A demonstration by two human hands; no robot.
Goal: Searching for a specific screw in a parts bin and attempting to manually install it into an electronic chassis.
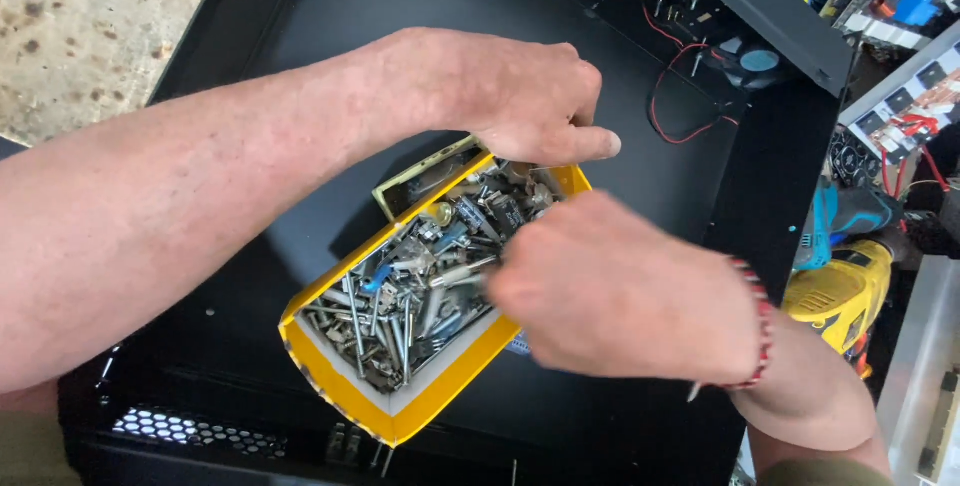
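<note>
A yellow cardboard box (340, 386) full of mixed screws, bolts and small metal parts (410, 296) rests inside an open black metal chassis (400, 6). My left hand (510, 96) reaches across above the box's far corner, fingers curled, thumb pointing right; whether it holds anything I cannot tell. My right hand (610, 291) is at the box's right side, its fingertips down among the screws, pinched around small parts that are mostly hidden. A red and white bracelet (757, 316) circles my right wrist.
A brass-coloured frame (420, 174) lies behind the box. Red wires (668, 96) run to a small fan (755, 59) at the chassis's far wall. A yellow power drill (840, 291) and circuit boards (915, 96) lie to the right. A speckled floor (80, 26) shows at left.
</note>
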